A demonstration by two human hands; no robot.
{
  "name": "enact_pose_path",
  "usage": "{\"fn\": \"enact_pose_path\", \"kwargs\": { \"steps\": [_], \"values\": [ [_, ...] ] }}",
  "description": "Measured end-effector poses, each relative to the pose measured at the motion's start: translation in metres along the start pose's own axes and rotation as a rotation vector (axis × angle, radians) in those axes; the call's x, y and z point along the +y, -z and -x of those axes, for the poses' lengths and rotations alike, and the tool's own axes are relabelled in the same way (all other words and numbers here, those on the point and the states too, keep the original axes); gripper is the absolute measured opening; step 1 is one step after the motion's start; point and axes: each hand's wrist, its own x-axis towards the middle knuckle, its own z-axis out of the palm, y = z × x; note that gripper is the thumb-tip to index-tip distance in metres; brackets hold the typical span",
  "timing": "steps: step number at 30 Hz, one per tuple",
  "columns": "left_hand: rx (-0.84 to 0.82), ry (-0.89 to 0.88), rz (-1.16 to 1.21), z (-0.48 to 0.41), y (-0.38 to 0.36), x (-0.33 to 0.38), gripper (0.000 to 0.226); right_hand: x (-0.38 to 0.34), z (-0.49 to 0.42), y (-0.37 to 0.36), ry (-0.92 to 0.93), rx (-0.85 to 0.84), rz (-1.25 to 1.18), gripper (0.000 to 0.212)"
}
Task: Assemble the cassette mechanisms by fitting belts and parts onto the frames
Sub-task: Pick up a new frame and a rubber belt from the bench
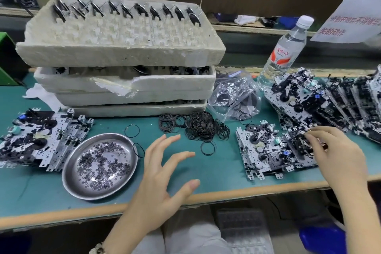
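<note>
on the green table (222, 173), between the steel dish (90, 194) and the near stack of frames (261, 150), our left hand (162, 173) hovers with its fingers spread and released, holding nothing. our right hand (338, 154) is at the right end of that stack, its fingers curled with the tips down on a frame – whether they pinch it or only touch it, we cannot tell.

the near stack of frames lies flat near the front edge of the table. just behind it and to the right, a leaning row of frames (329, 105) stands tilted, one against the next. another heap of frames (41, 142) lies at the far left, just beside the dish.

the dish holds many small dark rings (103, 167). the pile of black belts (198, 128) sits in the middle of the table, ahead of our left hand, with a loose belt (208, 148) lying just in front of it and a few more near the dish.

behind the belts we see a stack of foam trays (123, 55) – the top one carries a row of round metal wheels (127, 9) standing along its far edge. a clear plastic bag (235, 97) lies to the right of the trays, and a water bottle (282, 51) stands behind the leaning row.
</note>
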Motion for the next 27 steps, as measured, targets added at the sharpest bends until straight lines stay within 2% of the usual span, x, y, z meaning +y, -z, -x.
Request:
{"fn": "enact_pose_path", "kwargs": {
  "steps": [3, 8, 14, 19, 24, 27],
  "values": [
    [-0.006, -0.006, -0.007, 0.0, -0.001, -0.001, 0.047, -0.001, 0.002, 0.005, -0.039, -0.03, -0.068, 0.017],
    [-0.001, 0.005, -0.003, 0.001, 0.0, -0.001, 0.047, -0.03, 0.013, 0.017, 0.01, 0.073, -0.173, 0.019],
    [0.016, 0.008, 0.009, 0.001, 0.0, -0.003, 0.044, -0.09, 0.026, 0.013, 0.213, 0.029, -0.198, 0.022],
    [0.01, 0.028, 0.018, 0.002, -0.001, -0.005, 0.042, -0.133, 0.027, -0.01, 0.381, -0.019, -0.188, 0.015],
    [0.041, 0.011, 0.058, 0.001, 0.002, -0.003, 0.041, -0.171, 0.04, -0.032, 0.571, -0.02, -0.049, 0.007],
    [0.086, -0.043, 0.054, 0.0, 0.013, -0.003, 0.033, -0.178, 0.048, -0.041, 0.608, -0.008, -0.014, 0.009]
  ]
}}
